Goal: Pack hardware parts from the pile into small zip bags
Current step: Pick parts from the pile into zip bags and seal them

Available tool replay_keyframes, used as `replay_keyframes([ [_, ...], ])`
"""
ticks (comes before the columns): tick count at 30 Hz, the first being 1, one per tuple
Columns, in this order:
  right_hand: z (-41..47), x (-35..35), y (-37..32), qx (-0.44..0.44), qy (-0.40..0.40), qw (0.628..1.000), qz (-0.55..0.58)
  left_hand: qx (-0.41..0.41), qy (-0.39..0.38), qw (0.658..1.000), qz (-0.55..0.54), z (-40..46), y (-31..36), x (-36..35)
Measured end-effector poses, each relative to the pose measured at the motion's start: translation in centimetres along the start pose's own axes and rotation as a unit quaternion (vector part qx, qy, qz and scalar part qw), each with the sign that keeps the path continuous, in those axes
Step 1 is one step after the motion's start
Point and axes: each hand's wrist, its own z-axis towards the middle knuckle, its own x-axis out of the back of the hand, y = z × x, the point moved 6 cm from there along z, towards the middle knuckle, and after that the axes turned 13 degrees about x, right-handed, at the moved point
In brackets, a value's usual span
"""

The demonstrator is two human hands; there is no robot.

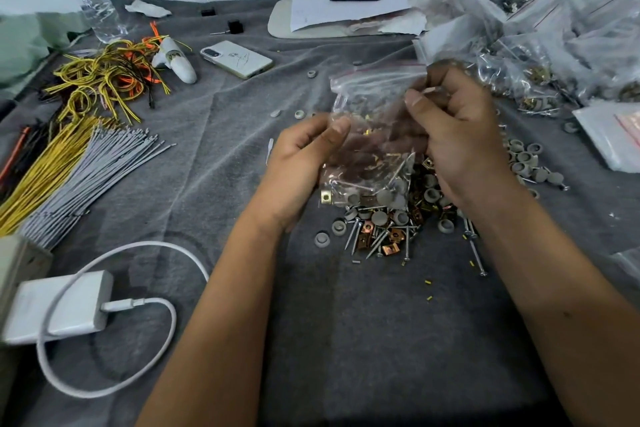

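Cloth (242, 149) carries the hardware pile (388, 222); just above it hangs the small zip bag (372, 135), partly filled. Left hand (298, 166) pinches its side, right hand (460, 135) pinches near its top. Screws inside could likely pierce the film, or parts spill if it tilts.

Right hand (460, 135) fingertips blurred, buried behind bag (372, 135) film; grip unclear. Left hand (301, 163) fingers hidden behind bag, thumb alone visible. Pile (388, 225) partly covered under right hand and bag. Packed bags (540, 45) beyond right hand cut by right edge, contents too blurred to tell.
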Motion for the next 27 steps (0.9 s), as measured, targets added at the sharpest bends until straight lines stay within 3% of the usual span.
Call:
replay_keyframes([
  [7, 0.0, 0.8, 0.3, 0.003, 0.047, 0.998, -0.051, 0.032, -0.005, 0.999, -0.01, 0.4, -0.6, -0.2],
  [11, 0.0, 0.6, -0.1, 0.035, 0.037, 0.997, -0.061, 0.001, 0.005, 1.0, -0.03, 0.4, -0.3, -0.1],
  [19, 0.0, 0.2, -1.6, 0.143, 0.025, 0.985, -0.089, -0.118, 0.109, 0.985, -0.07, -0.2, 1.2, 1.7],
  [27, 0.0, 0.4, -1.4, 0.158, 0.035, 0.981, -0.107, -0.118, 0.128, 0.973, -0.155, -0.9, 2.0, 1.9],
])
